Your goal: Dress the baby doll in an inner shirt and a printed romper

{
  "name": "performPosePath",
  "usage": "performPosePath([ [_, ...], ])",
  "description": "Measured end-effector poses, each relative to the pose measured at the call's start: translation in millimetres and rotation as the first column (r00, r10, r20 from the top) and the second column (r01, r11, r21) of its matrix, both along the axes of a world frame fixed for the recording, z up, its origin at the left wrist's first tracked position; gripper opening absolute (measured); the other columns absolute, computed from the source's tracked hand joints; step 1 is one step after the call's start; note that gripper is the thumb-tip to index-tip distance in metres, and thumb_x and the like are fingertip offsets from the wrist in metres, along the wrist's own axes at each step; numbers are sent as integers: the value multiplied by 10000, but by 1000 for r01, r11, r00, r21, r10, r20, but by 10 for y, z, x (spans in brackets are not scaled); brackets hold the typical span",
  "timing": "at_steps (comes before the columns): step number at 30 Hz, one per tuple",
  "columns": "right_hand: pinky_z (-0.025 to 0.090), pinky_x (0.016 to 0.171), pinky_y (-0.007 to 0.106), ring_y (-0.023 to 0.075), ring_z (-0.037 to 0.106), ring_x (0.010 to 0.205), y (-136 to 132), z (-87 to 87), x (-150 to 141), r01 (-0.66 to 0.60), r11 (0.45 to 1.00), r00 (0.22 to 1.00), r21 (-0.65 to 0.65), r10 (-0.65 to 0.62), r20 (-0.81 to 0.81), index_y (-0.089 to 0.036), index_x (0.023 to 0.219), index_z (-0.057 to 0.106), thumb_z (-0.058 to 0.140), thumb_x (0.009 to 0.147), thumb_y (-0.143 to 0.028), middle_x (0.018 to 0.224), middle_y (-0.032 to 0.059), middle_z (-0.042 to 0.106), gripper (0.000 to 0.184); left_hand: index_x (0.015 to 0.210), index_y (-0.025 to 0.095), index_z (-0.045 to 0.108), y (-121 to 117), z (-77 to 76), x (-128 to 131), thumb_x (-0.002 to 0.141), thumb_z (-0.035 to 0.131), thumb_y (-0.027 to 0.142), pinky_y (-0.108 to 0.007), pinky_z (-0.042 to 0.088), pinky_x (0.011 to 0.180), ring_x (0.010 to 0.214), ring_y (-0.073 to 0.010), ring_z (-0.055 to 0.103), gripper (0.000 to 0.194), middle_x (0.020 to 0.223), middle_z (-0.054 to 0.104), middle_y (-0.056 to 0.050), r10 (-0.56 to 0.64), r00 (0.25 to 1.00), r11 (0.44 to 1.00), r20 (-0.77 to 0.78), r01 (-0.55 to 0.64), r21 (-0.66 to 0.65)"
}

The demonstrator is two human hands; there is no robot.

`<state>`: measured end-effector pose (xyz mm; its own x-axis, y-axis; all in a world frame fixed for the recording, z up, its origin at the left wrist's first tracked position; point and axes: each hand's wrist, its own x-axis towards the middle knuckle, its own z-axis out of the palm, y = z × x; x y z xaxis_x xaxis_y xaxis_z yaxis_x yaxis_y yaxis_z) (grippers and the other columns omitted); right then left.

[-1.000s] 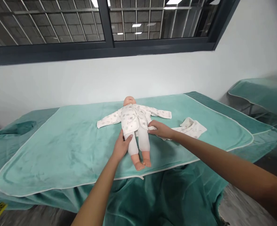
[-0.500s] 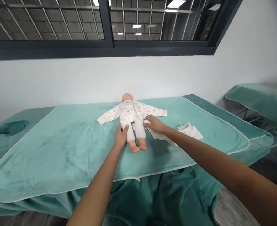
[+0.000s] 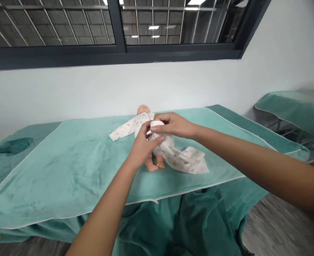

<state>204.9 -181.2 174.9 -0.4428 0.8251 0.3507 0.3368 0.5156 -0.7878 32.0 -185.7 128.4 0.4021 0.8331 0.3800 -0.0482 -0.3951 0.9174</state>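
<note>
A baby doll [image 3: 143,109] lies on its back, dressed in a white printed jacket [image 3: 122,131] with one sleeve spread to the left. Above its middle, white printed baby pants [image 3: 185,160] are raised by the waistband, and their loose end trails down to the right onto the blanket. My left hand [image 3: 143,144] is closed on the left side of the waistband, thumb in front. On the upper right of the same band, my right hand [image 3: 171,125] has its fingers closed. The doll's bare feet [image 3: 155,165] show below; its torso and legs are mostly hidden.
A light green blanket [image 3: 66,170] with white piping covers the padded table. Darker green cloth [image 3: 173,224] hangs over the front edge. Behind stands a white wall [image 3: 92,92] below a dark-framed window [image 3: 178,55]. Another green-covered surface [image 3: 292,106] is at the right.
Both hands have risen from beside the doll's legs and come together over its middle. The pants have been lifted off the blanket and drawn left, across the doll.
</note>
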Motion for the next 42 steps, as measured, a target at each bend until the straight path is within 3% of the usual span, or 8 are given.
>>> performPosePath([
  [4, 325, 570, 239, 108, 465, 654, -65, 177, 5, -69, 996, 998, -64, 69, -5, -163, 763, 595, 700, 809, -535, 724, -27, 500, 389, 789, 176, 566, -64, 180, -189, 729, 772, 289, -216, 427, 696, 736, -112, 558, 243, 768, 598, 23, 73, 987, 993, 145, -58, -104],
  [8, 287, 519, 228, 84, 415, 576, -196, 399, 67, -116, 983, 972, -141, 141, 188, -166, 683, 574, 728, 781, -532, 641, -49, 450, 409, 760, 181, 545, -197, 401, -429, 725, 799, 356, -185, 365, 555, 608, -84, 495, 311, 703, 553, 39, -37, 969, 965, 245, 98, -245],
  [11, 307, 505, 224, 90, 451, 573, -276, 587, 92, -214, 943, 891, -257, 296, 345, -168, 679, 601, 797, 723, -487, 628, -46, 478, 376, 844, 185, 602, -296, 610, -552, 760, 778, 429, -196, 390, 550, 629, -101, 534, 312, 768, 603, 13, -160, 977, 935, 142, 197, -297],
  [15, 348, 515, 213, 97, 504, 605, -314, 693, 79, -177, 972, 970, -155, 199, 140, -170, 758, 612, 800, 749, -453, 680, -30, 539, 339, 919, 170, 663, -355, 772, -642, 821, 720, 462, -220, 435, 606, 716, -135, 590, 313, 850, 655, -31, -275, 950, 931, -152, 223, -287],
  [20, 402, 561, 214, 100, 534, 634, -337, 611, 4, -253, 965, 960, -74, 241, -141, -163, 830, 622, 763, 784, -479, 734, -20, 593, 348, 893, 202, 649, -327, 784, -614, 819, 733, 387, -240, 467, 685, 758, -143, 597, 216, 827, 647, -5, -69, 995, 994, 66, 74, -81],
  [25, 456, 686, 249, 166, 615, 796, -372, 527, -21, -275, 952, 919, -134, 302, 255, -174, 915, 740, 747, 778, -459, 839, 12, 687, 316, 856, 229, 623, -283, 763, -628, 812, 726, 377, -281, 494, 761, 863, -184, 632, 185, 881, 658, -6, 82, 934, 994, 348, -51, -96],
  [34, 391, 569, 217, 113, 541, 660, -421, 478, -302, -97, 995, 983, 21, 99, -156, -150, 814, 678, 672, 814, -333, 742, -12, 590, 183, 902, 148, 709, -516, 785, -667, 669, 842, 423, -255, 475, 581, 732, -230, 656, 384, 763, 693, -44, 27, 993, 986, -114, -45, -160],
  [42, 470, 607, 253, 170, 642, 686, -401, 417, -180, -248, 925, 947, -287, 294, 129, -144, 775, 752, 813, 700, -460, 749, 25, 702, 331, 965, 148, 674, -492, 767, -533, 793, 729, 377, -322, 565, 717, 845, -253, 698, 291, 827, 703, -55, 192, 961, 963, 200, -146, -225],
])
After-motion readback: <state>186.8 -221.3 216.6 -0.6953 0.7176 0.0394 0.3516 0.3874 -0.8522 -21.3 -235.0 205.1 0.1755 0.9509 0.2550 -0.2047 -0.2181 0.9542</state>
